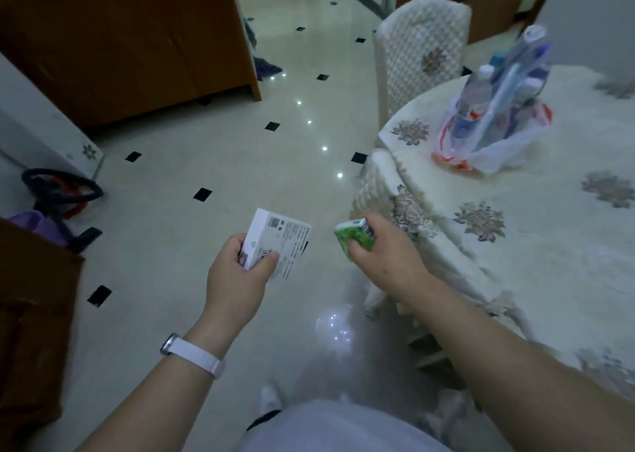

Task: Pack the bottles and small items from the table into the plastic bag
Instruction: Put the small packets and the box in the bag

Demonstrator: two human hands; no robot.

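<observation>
Cream tiles with small black diamond insets make up the floor (pixel 206 142), which fills the space left of the tabletop (pixel 532 245). The tabletop, under a pale cloth with grey flower motifs, is cut off at the right edge. Two chairs in matching covers stand against its near-left rim, the far chair (pixel 424 52) upright, the near one (pixel 381 190) mostly hidden under the cloth. On the tabletop's far side sits the plastic bag (pixel 494 138), white with red print, its mouth slumped open around several upright bottles (pixel 508 83), caps pointing up and slightly tilted; blur makes their count unclear. Well left of the tabletop, over the floor, the left hand (pixel 237 279) has its grip closed on a white box (pixel 278 245), long axis slanting up toward the left, printed face up. Just beside the tabletop's edge, the right hand (pixel 381 245) grips a small green pack (pixel 354 240), partly hidden by the fingers.
</observation>
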